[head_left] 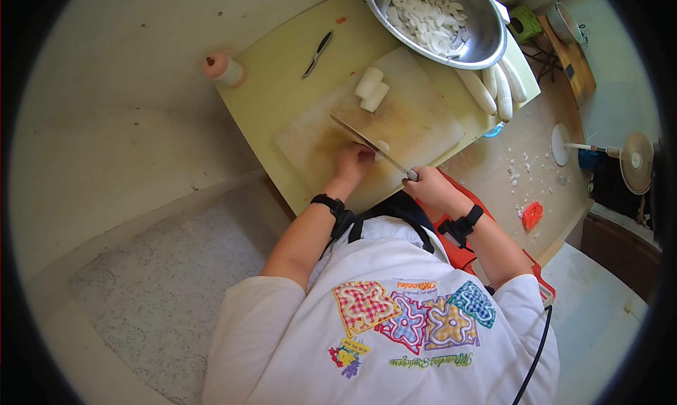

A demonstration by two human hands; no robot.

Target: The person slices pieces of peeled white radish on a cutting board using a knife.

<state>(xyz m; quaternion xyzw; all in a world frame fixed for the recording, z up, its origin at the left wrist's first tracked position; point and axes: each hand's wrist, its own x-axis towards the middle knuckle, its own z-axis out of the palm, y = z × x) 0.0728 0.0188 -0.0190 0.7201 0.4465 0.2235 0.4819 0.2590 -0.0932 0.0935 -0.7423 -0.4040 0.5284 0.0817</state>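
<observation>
My right hand (431, 188) is closed round the handle of a kitchen knife (374, 145), its long blade slanting across the cutting board (303, 138). Beside the blade, on its near side, my left hand (355, 162) has its fingers curled on a piece of white radish, mostly hidden by the fingers and the knife. A thin white slice (383, 145) lies against the blade's far side. Farther up the board are two short, peeled radish chunks (371, 89), lying side by side.
A large metal bowl (486, 42) of white slices stands at the table's far end. Several long peeled radishes (504, 88) lie beside it. A black-and-silver tool (319, 54) and a pink-topped bottle (226, 69) are at the left. A fan (636, 162) stands right, near white scraps on the floor.
</observation>
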